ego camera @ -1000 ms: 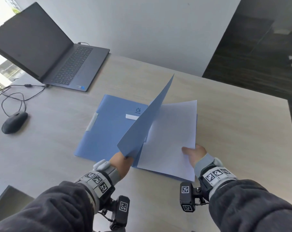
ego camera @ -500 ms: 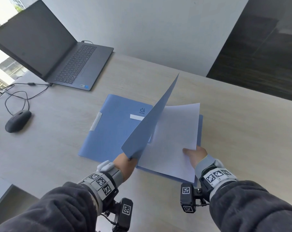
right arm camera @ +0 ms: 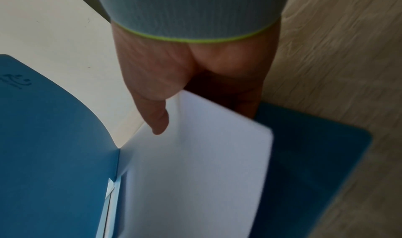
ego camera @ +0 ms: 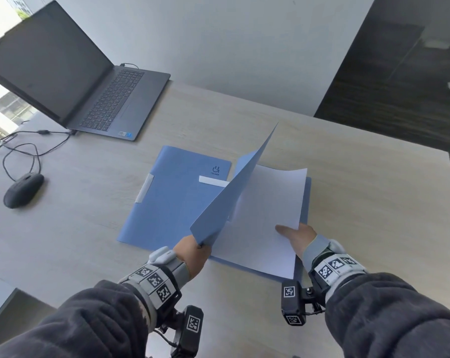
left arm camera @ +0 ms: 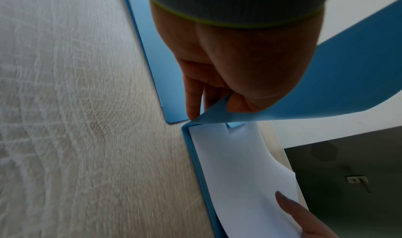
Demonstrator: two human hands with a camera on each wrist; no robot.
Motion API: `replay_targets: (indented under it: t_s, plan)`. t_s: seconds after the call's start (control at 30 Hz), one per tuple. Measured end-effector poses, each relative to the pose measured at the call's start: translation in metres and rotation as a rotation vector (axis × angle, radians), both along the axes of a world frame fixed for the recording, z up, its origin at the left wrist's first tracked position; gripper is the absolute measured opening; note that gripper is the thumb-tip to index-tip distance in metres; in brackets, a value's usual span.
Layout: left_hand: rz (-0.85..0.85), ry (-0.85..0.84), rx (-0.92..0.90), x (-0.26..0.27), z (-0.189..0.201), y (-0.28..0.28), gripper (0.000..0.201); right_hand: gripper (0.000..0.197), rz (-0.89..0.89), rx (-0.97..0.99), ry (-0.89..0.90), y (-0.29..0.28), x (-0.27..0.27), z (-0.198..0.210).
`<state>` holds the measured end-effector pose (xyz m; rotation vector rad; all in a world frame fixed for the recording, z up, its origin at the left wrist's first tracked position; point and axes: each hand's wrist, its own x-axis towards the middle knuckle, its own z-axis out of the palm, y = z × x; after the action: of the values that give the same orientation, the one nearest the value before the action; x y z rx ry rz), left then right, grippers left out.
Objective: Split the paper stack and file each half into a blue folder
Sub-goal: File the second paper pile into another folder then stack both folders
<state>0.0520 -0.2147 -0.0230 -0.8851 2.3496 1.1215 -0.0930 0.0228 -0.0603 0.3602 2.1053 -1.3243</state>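
Two blue folders lie side by side on the desk. The left folder (ego camera: pixel 172 197) is flat and closed. My left hand (ego camera: pixel 192 254) pinches the near corner of the right folder's front cover (ego camera: pixel 231 192) and holds it raised; the same cover (left arm camera: pixel 326 86) shows in the left wrist view. A white paper stack (ego camera: pixel 265 223) lies on the open folder's back (ego camera: pixel 305 202). My right hand (ego camera: pixel 296 236) grips the stack's near right edge, thumb on top and fingers under, lifting that side. The paper stack (right arm camera: pixel 195 173) appears blurred in the right wrist view.
An open laptop (ego camera: pixel 71 81) sits at the back left of the wooden desk (ego camera: pixel 360 189), with a black mouse (ego camera: pixel 22 189) and cables beside it. The desk's right edge meets dark flooring (ego camera: pixel 399 86). A grey wall stands behind.
The raised cover and the paper stack have shifted slightly; my right hand has slid the sheets a little further into the open folder. Both grips are unchanged.
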Motion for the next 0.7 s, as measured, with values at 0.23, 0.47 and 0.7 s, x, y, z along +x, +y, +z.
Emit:
replay_targets:
  t_s: [0.23,0.47,0.7]
  plan:
    - [-0.116,-0.006,-0.042,-0.006,0.014,0.013,0.014,0.062,-0.066,0.147,-0.093,0.023,-0.002,0.005]
    - [-0.283,0.126,-0.028,0.001,-0.001,0.015,0.073,0.058,-0.286,0.134,-0.138,0.053,-0.002,0.010]
    - [-0.317,0.006,-0.164,-0.003,-0.007,0.023,0.081,0.043,-0.303,0.097,0.017,0.074,0.009,0.011]
